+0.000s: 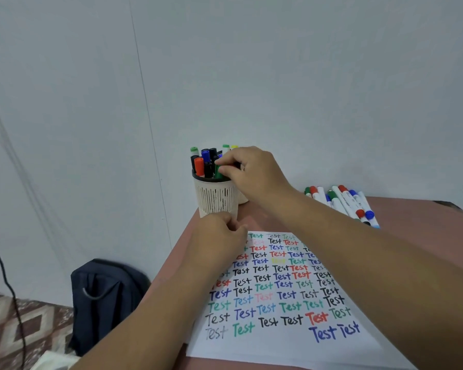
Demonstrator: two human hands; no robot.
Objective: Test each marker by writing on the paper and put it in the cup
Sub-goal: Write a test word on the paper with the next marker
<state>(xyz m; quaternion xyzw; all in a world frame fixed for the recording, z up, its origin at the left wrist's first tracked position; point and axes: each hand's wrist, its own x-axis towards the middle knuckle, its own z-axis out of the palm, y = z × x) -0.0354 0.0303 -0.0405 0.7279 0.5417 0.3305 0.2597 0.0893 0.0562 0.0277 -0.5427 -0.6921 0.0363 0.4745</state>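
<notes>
We see a pale grey wall [251, 76], a pink tabletop [412, 222], patterned floor tiles [0, 316], and a dark backpack [104, 297] beside a black cable [8, 287].

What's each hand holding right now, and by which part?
The right hand pinches a green marker by its cap end, over the cup. The left hand seems to hold nothing.

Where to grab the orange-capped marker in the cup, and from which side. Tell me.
Pinch the orange-capped marker by its cap, coming straight down from above. It stands upright at the left rim of the cup, with only its top end sticking out; neighbouring markers crowd it on the right, where the right hand holds a green marker.
</notes>
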